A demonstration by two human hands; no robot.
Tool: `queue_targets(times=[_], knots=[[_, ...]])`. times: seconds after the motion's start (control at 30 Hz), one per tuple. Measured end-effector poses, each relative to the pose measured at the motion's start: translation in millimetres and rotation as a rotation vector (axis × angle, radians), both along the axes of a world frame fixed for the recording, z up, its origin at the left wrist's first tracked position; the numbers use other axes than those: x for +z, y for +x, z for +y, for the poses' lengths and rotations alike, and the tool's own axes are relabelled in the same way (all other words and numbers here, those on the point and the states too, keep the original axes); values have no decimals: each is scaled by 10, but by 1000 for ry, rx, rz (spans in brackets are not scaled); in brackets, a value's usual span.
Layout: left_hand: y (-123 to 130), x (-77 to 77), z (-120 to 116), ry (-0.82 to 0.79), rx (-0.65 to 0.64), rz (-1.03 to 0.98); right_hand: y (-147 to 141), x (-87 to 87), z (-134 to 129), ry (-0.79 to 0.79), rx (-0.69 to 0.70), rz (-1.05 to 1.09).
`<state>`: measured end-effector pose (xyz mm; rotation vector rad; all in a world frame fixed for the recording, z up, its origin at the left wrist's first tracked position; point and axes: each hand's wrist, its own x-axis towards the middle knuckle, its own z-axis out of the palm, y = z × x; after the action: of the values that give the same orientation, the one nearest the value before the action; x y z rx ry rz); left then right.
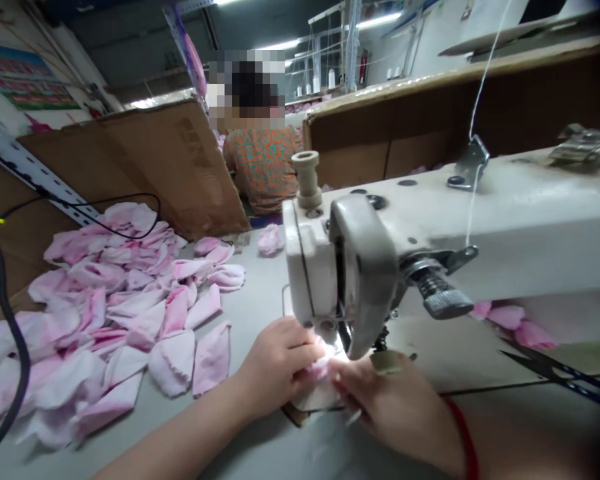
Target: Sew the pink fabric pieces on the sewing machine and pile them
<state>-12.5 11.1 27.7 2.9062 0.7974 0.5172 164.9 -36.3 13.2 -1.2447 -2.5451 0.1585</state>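
Note:
A white sewing machine (530,220) stands on the right, its lit needle area partly hidden by my hands and the machine head. Under it, a small piece of pink fabric (320,368) is pinched between the fingertips of both hands. My left hand (280,357) comes from the left, closed on the fabric's left side. From the right, my right hand (390,397) grips its other side, with a red band (463,437) round the wrist. A small pale tip shows below the right fingers; I cannot make out what it is.
Many pink and white fabric pieces (110,313) lie heaped on the left of the table. Dark scissors (555,373) and more pink fabric (517,323) lie at right. A black cable (5,300) hangs at left. Beyond cardboard panels (145,167) sits another person (263,163).

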Motion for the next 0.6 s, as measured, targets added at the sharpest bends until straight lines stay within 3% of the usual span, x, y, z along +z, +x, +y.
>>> queue_targets(times=[0.1,0.3,0.47,0.6], knots=[[-7,13,11,-50,51,24,45,14,65,-1,-114,-36],[0,16,-48,3,69,43,-99,20,-92,18,-2,-127],[5,146,-85,-48,-63,71,-111,35,-172,-59,-26,-132],[14,199,-90,-64,-71,99,-74,63,-144,-89,-30,-119]])
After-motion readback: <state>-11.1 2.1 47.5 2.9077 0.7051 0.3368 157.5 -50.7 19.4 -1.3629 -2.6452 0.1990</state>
